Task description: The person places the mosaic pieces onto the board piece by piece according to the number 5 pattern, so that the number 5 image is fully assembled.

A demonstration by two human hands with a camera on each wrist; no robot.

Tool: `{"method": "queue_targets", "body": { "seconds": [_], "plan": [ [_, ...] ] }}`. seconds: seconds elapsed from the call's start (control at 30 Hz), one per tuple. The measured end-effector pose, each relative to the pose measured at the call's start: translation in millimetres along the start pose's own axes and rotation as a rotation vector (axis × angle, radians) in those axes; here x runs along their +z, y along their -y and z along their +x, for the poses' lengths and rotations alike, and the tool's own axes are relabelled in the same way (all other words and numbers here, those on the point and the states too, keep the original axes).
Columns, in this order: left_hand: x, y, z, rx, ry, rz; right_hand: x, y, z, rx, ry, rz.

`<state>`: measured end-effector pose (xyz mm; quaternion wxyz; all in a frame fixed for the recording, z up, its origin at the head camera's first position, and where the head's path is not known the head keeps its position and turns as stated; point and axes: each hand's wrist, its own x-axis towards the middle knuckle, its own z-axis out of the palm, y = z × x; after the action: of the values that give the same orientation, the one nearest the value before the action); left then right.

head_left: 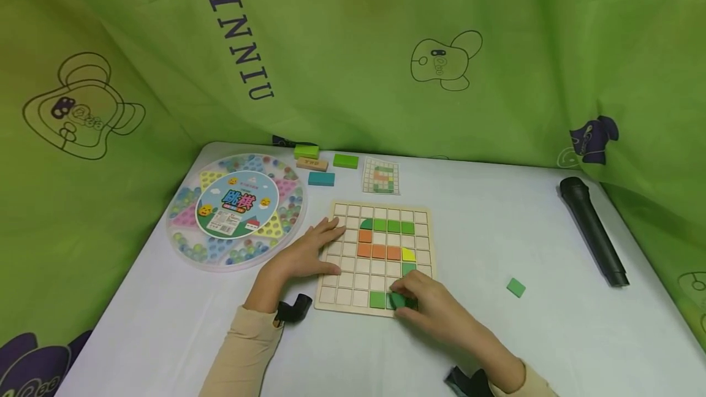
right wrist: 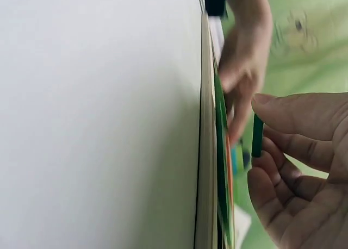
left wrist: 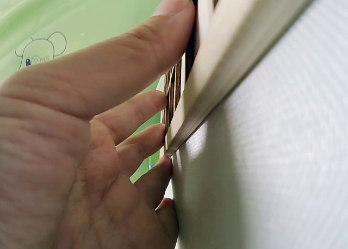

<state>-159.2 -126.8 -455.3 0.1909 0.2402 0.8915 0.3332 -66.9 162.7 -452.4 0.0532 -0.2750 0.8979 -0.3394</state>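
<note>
A wooden grid board (head_left: 343, 296) lies on the white table, with green, orange and yellow tiles set in some of its squares. My left hand (head_left: 304, 252) rests along the board's left edge, its fingers extended and thumb spread; the left wrist view shows the thumb (left wrist: 157, 31) against the wooden rim. Over the front right part of the board, my right hand (head_left: 436, 306) pinches a dark green tile (right wrist: 257, 136) between thumb and fingers, apart from the board in the right wrist view. The right hand partly hides squares near that corner.
One loose green tile (head_left: 515, 287) lies right of the board. Behind it are a pattern card (head_left: 380, 176) and several blocks, including a blue one (head_left: 321, 179). A round marble game box (head_left: 182, 250) stands left; a black microphone (head_left: 592, 231) lies far right.
</note>
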Motion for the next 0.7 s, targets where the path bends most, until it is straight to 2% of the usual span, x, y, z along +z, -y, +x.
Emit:
{"method": "queue_targets", "body": {
  "seconds": [0.17, 0.3, 0.47, 0.7],
  "plan": [
    [0.1, 0.7, -0.3, -0.007, -0.010, 0.005, 16.7, 15.1, 24.0, -0.044, 0.097, 0.007],
    [0.2, 0.1, -0.6, -0.010, -0.012, -0.003, 23.5, 19.6, 35.4, -0.053, 0.142, 0.023],
    [-0.1, 0.1, -0.9, -0.013, -0.007, -0.011, 25.9, 20.6, 40.4, -0.050, 0.156, 0.033],
    [-0.6, 0.9, -0.7, -0.012, -0.011, -0.011, 28.9, 22.7, 44.1, -0.054, 0.132, -0.007]
  ]
}}
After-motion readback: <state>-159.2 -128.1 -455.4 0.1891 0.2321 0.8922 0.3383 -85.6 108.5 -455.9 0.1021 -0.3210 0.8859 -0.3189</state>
